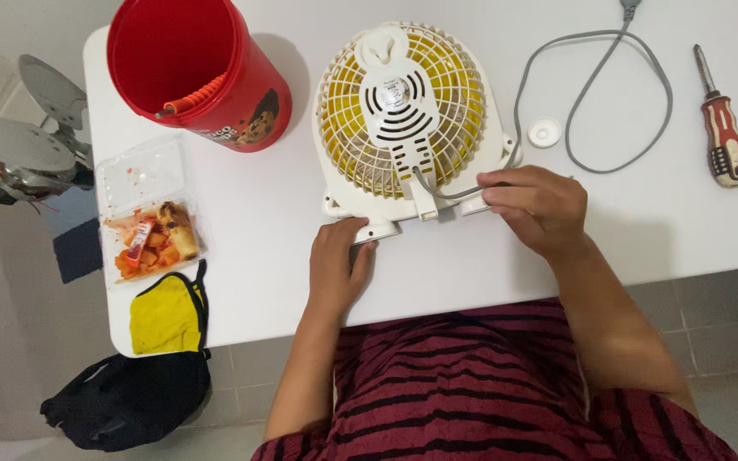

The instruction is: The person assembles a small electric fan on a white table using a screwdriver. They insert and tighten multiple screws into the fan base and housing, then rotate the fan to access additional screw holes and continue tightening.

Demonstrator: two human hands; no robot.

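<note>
**Both hands set on a small fan lying grille-up**

Both hands are placed at the near side of a small white table fan (407, 119), which lies flat on the white table (642, 230), near the middle of its near edge. The left hand (337, 263) is closed around the fan's white base foot at the lower left of the housing, thumb on top. The right hand (538, 207) is curled over the base on the lower right, its fingers pinched on the grey power cord (595, 81) where it leaves the fan. Yellow blades are seen through the round grille.

The cord is looped across the table toward the far right corner. A small white round cap (545, 132) lies just beside the fan's right side, inside that loop. A red-handled screwdriver (723, 128) is laid near the right edge, well apart from the hands. A red bucket (198, 68) stands at the far left corner. A clear food container (149, 213) is set along the left edge, with a yellow cloth (166, 316) near the near left corner.
</note>
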